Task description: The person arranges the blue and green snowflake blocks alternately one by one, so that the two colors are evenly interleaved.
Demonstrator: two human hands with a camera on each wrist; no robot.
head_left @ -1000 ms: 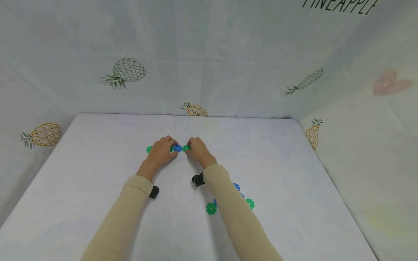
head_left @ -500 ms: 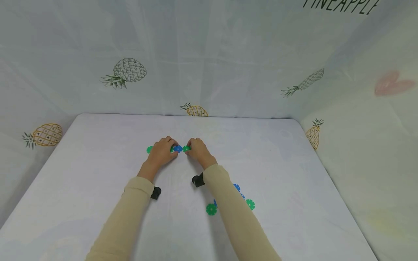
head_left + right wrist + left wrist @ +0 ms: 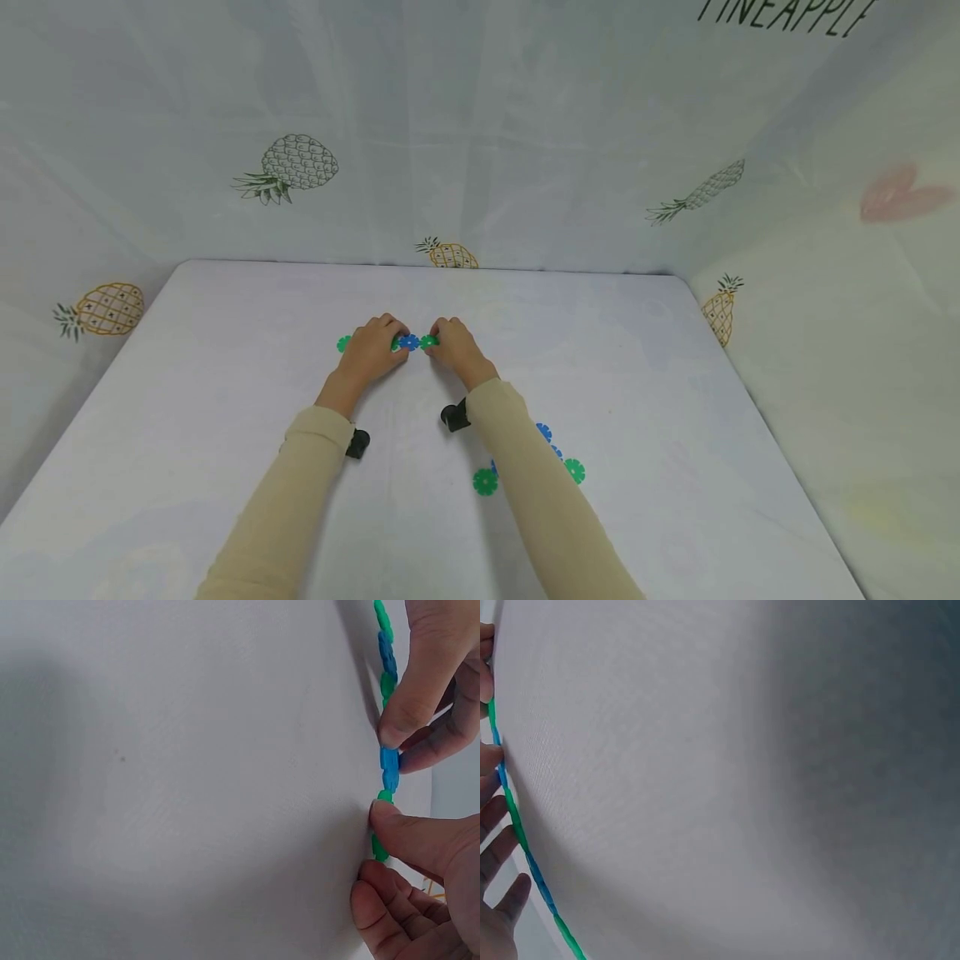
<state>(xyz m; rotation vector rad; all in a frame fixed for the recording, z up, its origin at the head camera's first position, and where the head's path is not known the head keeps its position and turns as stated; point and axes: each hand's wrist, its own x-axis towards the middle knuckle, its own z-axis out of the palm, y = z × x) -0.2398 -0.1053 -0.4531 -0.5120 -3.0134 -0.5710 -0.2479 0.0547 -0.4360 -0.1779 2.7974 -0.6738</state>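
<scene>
I have the left-hand grip (image 3: pixel 370 345) pinched on the blue disc (image 3: pixel 409 342) of a green-and-blue snowflake-disc chain, and the right-hand grip (image 3: pixel 454 347) pinching the green end disc (image 3: pixel 427 342); I can't tell if these two interlock. Black wrist cameras (image 3: pixel 358 444) (image 3: pixel 453 416) sit below the hands. My right sleeve (image 3: pixel 555 492) partly covers loose green and blue discs (image 3: pixel 485 482). The white bench (image 3: pixel 637 350) spreads wide to either side, its far edge against a pineapple-print curtain (image 3: pixel 487 142).
</scene>
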